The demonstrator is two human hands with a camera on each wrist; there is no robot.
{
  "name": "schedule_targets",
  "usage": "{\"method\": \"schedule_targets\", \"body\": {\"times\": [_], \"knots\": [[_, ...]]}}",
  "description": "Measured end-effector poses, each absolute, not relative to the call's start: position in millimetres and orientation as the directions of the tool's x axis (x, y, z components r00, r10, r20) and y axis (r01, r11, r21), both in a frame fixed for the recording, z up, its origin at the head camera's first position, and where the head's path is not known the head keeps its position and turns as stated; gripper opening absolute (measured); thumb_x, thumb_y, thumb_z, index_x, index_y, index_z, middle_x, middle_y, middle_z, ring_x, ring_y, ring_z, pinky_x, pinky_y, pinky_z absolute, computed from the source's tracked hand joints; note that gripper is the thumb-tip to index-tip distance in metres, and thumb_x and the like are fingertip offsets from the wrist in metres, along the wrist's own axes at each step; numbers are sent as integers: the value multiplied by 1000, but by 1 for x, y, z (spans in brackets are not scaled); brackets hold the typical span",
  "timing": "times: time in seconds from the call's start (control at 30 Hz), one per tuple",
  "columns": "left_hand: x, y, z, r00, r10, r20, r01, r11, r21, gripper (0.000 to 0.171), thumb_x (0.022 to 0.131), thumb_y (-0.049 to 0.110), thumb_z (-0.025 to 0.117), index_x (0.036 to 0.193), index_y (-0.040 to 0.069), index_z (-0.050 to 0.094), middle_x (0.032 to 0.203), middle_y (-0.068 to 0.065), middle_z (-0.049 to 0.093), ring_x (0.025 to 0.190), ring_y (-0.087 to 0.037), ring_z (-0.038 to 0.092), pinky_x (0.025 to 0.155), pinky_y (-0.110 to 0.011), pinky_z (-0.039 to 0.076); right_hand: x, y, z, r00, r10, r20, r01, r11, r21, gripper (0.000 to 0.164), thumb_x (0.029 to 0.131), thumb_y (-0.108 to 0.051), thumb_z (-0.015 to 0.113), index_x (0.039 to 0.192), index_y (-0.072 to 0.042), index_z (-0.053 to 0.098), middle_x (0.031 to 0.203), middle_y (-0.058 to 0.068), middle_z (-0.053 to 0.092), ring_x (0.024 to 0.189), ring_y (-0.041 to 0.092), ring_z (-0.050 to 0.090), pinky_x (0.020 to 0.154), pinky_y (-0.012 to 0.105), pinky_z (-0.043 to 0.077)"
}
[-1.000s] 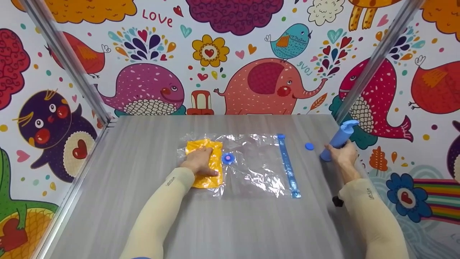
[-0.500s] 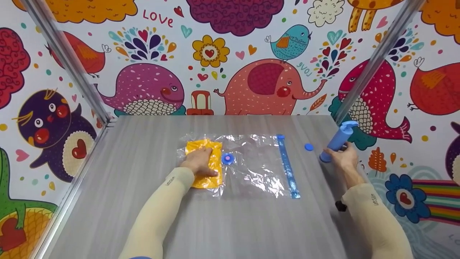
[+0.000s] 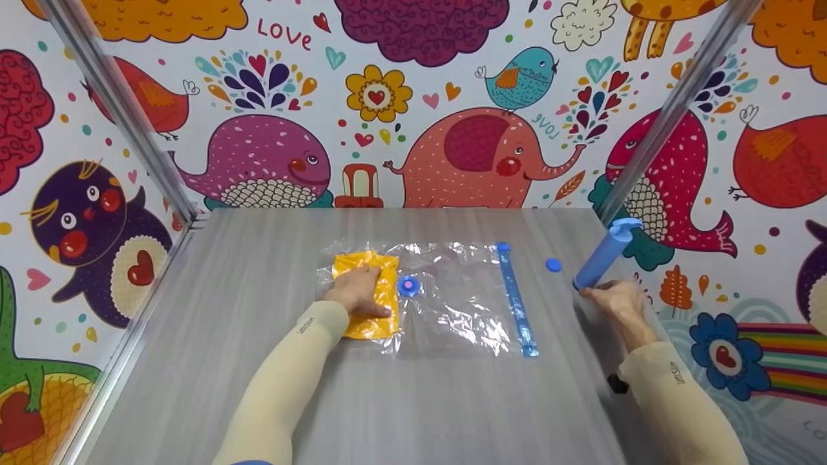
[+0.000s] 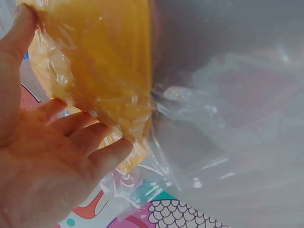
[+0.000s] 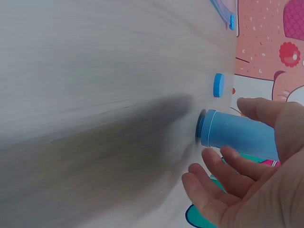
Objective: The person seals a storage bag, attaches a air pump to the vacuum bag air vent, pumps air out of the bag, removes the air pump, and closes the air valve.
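In the head view a clear plastic vacuum bag lies flat, with a folded yellow item inside its left end. My left hand rests on that yellow part, fingers spread; the left wrist view has its fingertips touching the plastic. Beside the yellow item sits the bag's round blue valve. A blue hand pump stands upright at the table's right. My right hand is next to the pump's base. In the right wrist view its loosely bent fingers are spread around the pump cylinder without gripping it.
A small blue round cap lies between the bag's blue zip strip and the pump. Metal posts rise at the table's back corners. Patterned walls enclose the grey table.
My right hand has let go of the pump and slid down toward its base, moving slightly nearer me. The pump stands on the table. My left hand stays on the bag.
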State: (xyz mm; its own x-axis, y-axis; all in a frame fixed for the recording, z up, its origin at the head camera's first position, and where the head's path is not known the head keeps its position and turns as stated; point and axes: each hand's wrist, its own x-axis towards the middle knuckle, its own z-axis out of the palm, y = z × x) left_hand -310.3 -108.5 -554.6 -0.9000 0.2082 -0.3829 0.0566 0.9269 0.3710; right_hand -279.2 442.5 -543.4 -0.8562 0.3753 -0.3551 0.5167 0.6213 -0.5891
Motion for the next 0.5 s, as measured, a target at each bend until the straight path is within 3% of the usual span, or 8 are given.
{"method": "schedule_targets", "body": {"times": [0.2,0.5], "knots": [[-310,-109,-555,-901,206,-383,56,929,366,108,94,55,88,177,14,33,187,-18,29,175,-41,27,145,-59,20,-277,432,-543,-867,312,-388,492,663,-565,77,102,-49,79,153,4,57,137,22,65,121,37,62,101,44,55],[-313,-109,-556,-900,201,-386,41,922,385,109,93,55,90,177,15,33,187,-17,29,175,-41,27,145,-60,21,-283,408,-545,-914,244,-325,395,722,-569,54,105,-40,78,138,2,69,123,19,72,108,31,69,86,32,58]]}}
